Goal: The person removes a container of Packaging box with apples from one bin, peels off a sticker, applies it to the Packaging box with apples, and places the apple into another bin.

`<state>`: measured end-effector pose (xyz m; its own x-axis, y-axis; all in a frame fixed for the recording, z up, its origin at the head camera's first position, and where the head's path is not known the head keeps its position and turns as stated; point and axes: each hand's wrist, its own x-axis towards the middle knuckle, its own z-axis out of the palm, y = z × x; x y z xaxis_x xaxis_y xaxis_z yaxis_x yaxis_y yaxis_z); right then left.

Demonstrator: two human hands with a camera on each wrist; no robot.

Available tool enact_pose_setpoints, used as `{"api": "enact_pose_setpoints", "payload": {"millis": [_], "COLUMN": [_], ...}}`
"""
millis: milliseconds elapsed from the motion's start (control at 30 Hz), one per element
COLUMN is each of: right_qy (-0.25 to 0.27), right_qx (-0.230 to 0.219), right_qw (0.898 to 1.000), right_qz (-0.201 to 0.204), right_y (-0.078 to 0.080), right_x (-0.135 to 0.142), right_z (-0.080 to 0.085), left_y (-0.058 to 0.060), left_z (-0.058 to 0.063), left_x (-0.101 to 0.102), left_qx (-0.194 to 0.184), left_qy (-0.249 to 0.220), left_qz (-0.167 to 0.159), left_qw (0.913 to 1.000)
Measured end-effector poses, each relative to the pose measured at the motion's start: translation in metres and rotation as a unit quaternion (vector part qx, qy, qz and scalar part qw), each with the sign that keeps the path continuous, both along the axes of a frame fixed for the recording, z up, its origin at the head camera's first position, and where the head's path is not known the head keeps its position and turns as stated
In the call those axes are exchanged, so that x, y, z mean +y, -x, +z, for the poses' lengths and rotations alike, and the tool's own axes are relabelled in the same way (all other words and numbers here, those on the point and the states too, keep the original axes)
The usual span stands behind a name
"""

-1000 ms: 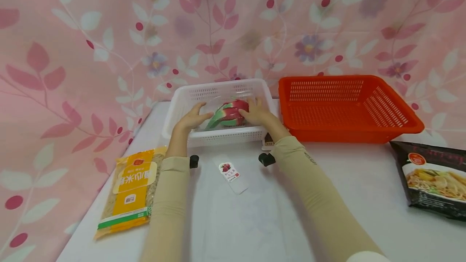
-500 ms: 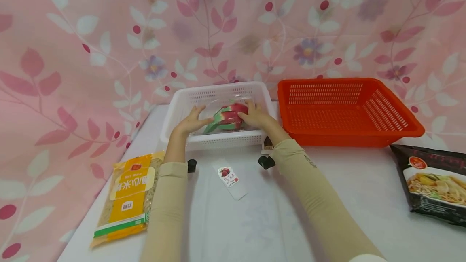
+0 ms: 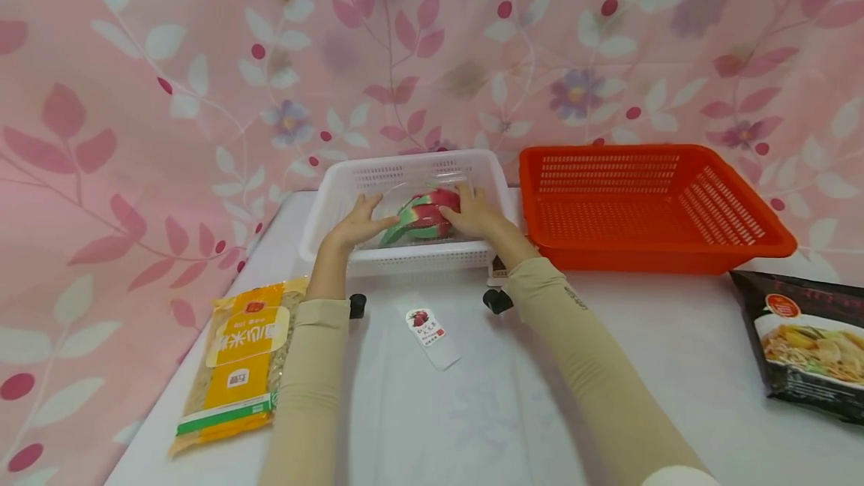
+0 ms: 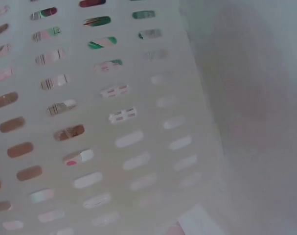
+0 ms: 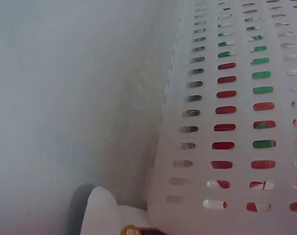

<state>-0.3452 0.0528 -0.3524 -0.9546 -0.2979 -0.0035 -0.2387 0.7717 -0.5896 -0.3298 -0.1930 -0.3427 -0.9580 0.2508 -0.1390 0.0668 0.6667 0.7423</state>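
In the head view a red and green dragon fruit (image 3: 427,216) lies inside the white basket (image 3: 405,252), with clear plastic (image 3: 400,192) over it. My left hand (image 3: 356,226) reaches over the basket's near rim at the left, fingers spread, thumb pointing at the fruit's green tip. On the other side my right hand (image 3: 475,214) touches the fruit's red end, fingers and thumb spread. Both wrist views face the slotted basket wall (image 4: 138,142); red and green patches of the dragon fruit (image 5: 225,110) show through the slots, and the fingertips are largely hidden there.
An orange-red basket (image 3: 648,255) stands right of the white one. A yellow bag of grain (image 3: 243,358) lies at left, a black noodle packet (image 3: 810,343) at right. A fruit label card (image 3: 428,332) and a partly hidden card (image 3: 498,270) lie near the white basket.
Both hands stay at the dragon fruit inside the white basket. The whole head view shifts slightly; the things on the table keep their places.
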Motion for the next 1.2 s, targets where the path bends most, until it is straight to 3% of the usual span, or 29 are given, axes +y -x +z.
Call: {"api": "enact_pose_setpoints", "payload": {"millis": [433,733,1200], "right_qy": [-0.01,-0.014,-0.005], "right_qx": [-0.007,-0.013,0.015], "right_qw": [1.0,1.0,1.0], "right_qz": [-0.007,-0.005,-0.01], "right_y": [-0.002,-0.004,-0.006], "right_x": [0.0,0.002,0.002], "right_z": [0.007,0.006,0.011], "left_y": [-0.002,-0.004,-0.003], "left_z": [0.006,0.006,0.013], "left_x": [0.003,0.004,0.001], "left_qx": [0.017,0.024,0.098], "left_qy": [0.028,0.015,0.059], "left_qz": [-0.002,0.004,0.006], "left_qw": [0.9995,0.9996,0.9934]}}
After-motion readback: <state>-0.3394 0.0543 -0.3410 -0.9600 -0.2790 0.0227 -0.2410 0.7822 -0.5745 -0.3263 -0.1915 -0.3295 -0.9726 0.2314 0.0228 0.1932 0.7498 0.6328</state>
